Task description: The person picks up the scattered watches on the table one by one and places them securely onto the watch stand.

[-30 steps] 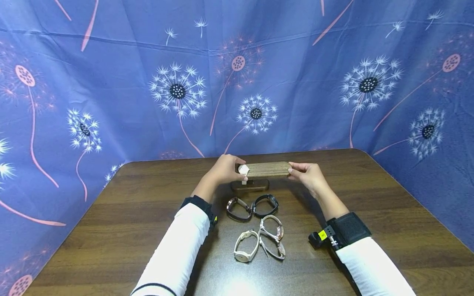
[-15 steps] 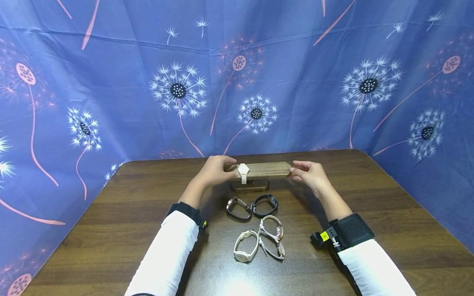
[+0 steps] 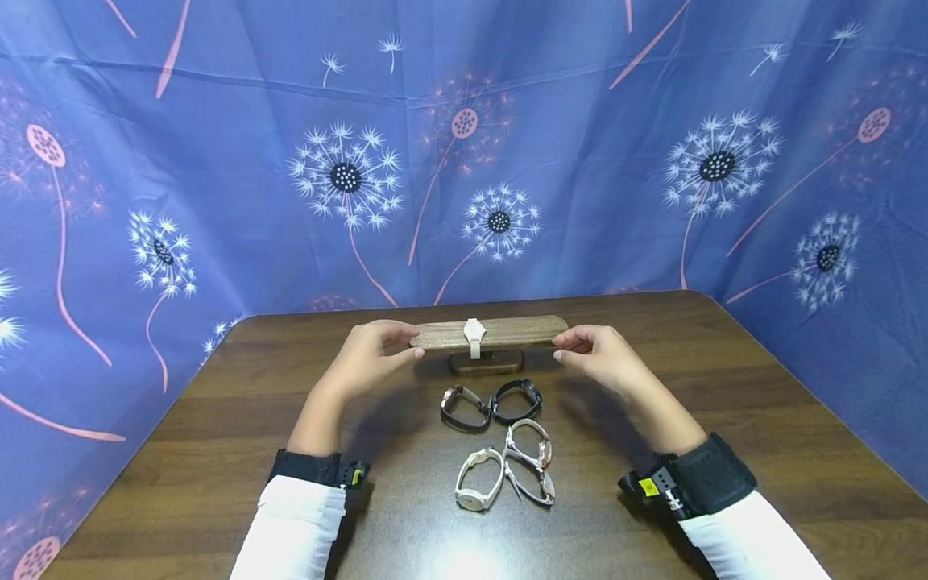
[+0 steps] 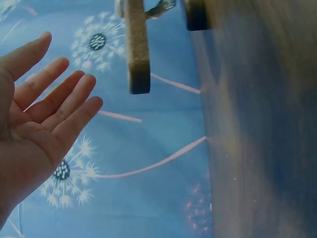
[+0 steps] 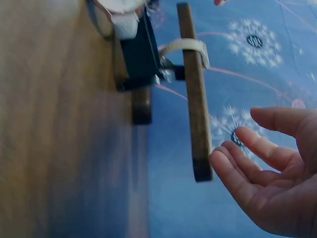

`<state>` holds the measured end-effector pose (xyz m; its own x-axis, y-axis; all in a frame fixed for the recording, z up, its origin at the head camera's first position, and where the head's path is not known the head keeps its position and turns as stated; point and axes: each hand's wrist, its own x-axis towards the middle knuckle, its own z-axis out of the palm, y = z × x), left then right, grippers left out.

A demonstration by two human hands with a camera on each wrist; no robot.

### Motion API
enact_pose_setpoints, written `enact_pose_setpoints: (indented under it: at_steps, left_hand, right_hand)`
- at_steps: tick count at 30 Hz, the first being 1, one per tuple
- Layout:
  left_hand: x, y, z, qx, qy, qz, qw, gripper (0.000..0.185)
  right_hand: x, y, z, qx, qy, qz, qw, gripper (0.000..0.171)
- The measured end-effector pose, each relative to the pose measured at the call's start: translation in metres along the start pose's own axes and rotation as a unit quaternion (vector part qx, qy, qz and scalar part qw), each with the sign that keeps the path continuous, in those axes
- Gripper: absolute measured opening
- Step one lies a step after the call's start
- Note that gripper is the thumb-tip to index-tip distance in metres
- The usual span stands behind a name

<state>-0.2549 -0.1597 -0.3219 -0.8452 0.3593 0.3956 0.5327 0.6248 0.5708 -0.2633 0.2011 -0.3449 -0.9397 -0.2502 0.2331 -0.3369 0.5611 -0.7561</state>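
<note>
A wooden watch stand has a flat bar (image 3: 525, 329) raised over a small dark base (image 3: 487, 365). A white watch (image 3: 474, 331) is looped round this bar, left of its middle, dial upward; its pale strap (image 5: 184, 44) also shows in the right wrist view. At the bar's left end is my left hand (image 3: 371, 354), thumb and fingers spread and nothing gripped; the left wrist view shows a gap to the bar (image 4: 139, 59). My right hand (image 3: 605, 354) lies by the other end with relaxed fingers, its fingertips close to the wood; contact is unclear.
In front of the stand lie several closed-loop watches: a dark brown one (image 3: 451, 397), a black one (image 3: 532, 393), a cream one (image 3: 471, 499) and two pale ones (image 3: 545, 453) touching each other. A blue patterned cloth (image 3: 594, 201) hangs behind the brown table (image 3: 239, 451).
My left hand has let go of the white watch and moved left, past the bar's left end. My right hand has loosened from the right end and shifted slightly toward me.
</note>
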Motion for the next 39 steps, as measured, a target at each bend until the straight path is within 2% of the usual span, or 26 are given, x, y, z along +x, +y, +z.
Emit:
enact_pose_setpoints:
  at_steps: [5,8,13,17,20,25,31,39]
  left_hand:
    - [-0.004,-0.001,0.004,-0.001,-0.004,0.003,1.0000,0.030]
    - [-0.005,-0.001,0.007,-0.003,-0.015,0.001,0.9999,0.029]
    - [-0.005,0.001,0.010,-0.021,-0.035,-0.001,0.9991,0.025]
    - [-0.005,0.003,0.012,-0.023,-0.045,0.005,0.9987,0.022]
    - [-0.005,0.004,0.013,-0.024,-0.053,0.006,0.9983,0.022]
    - [-0.005,0.005,0.012,-0.019,-0.056,0.005,0.9982,0.020]
    - [-0.004,0.006,0.013,-0.011,-0.060,0.011,0.9981,0.019]
    - [-0.005,0.008,0.014,-0.014,-0.060,0.007,0.9981,0.020]
  right_hand:
    - [0.000,0.003,0.017,-0.032,-0.043,-0.021,0.998,0.024]
    - [-0.001,0.006,0.027,-0.048,-0.083,-0.027,0.995,0.027]
    - [-0.001,0.006,0.038,-0.040,-0.121,-0.021,0.992,0.027]
    - [-0.003,0.006,0.044,-0.028,-0.114,-0.013,0.993,0.016]
    - [-0.004,0.006,0.046,-0.053,-0.096,-0.023,0.994,0.006]
    - [-0.004,0.007,0.047,-0.084,-0.068,-0.039,0.993,0.009]
    - [-0.005,0.007,0.046,-0.081,-0.065,-0.048,0.993,0.010]
    - [-0.004,0.004,0.041,-0.065,-0.055,-0.037,0.996,0.010]
